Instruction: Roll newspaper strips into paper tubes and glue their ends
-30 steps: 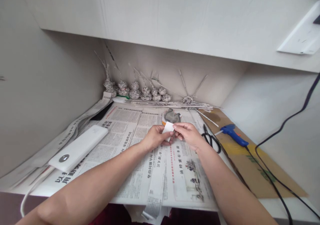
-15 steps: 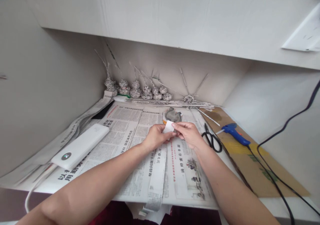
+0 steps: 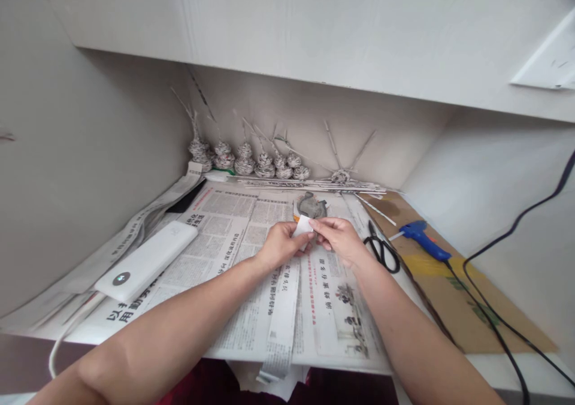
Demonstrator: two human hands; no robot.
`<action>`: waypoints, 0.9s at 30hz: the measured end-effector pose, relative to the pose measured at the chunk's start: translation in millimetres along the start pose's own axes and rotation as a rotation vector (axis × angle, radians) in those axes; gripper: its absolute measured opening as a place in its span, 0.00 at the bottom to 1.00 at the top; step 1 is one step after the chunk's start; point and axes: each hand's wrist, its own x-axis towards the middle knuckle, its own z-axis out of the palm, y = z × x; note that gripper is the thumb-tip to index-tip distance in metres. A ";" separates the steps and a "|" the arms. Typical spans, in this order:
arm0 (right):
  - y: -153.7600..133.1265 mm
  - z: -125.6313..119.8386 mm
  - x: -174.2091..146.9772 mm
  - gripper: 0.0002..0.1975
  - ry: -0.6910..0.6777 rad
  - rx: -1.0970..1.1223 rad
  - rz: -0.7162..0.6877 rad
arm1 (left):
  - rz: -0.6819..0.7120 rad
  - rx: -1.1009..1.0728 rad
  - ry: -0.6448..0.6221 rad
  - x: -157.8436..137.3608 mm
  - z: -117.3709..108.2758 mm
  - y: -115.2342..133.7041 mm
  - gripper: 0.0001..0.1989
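Observation:
Between my two hands is a small white piece of paper [image 3: 303, 225], held above the newspaper-covered table. My left hand [image 3: 284, 242] pinches its left and lower edge with thumb and fingers. My right hand [image 3: 336, 237] grips its right side, fingertips closed on it. A long newspaper strip [image 3: 284, 321] runs from beneath my hands to the table's front edge. Just beyond the fingers lies a grey rounded object [image 3: 311, 206], partly hidden; I cannot make out its kind. Black-handled scissors [image 3: 381, 250] lie to the right of my right hand.
A blue glue gun [image 3: 424, 241] with a black cord rests on cardboard [image 3: 467, 309] at right. A white power bank [image 3: 148, 261] with a cable is at left. Along the back wall stand several woven paper gourds [image 3: 245, 159], with rolled paper sticks [image 3: 309, 185] before them.
Both hands keep hold of the white paper in nearly the same place. The fingers have shifted only slightly, and the whole view has moved a little.

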 end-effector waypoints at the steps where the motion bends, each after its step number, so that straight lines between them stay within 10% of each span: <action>1: -1.3 -1.2 -0.3 0.18 -0.018 -0.020 0.005 | -0.004 0.005 0.009 0.7 -0.2 -0.9 0.18; 27: 6.4 0.5 2.3 0.17 0.097 -0.018 -0.027 | 0.049 0.039 -0.050 -3.7 2.2 0.2 0.16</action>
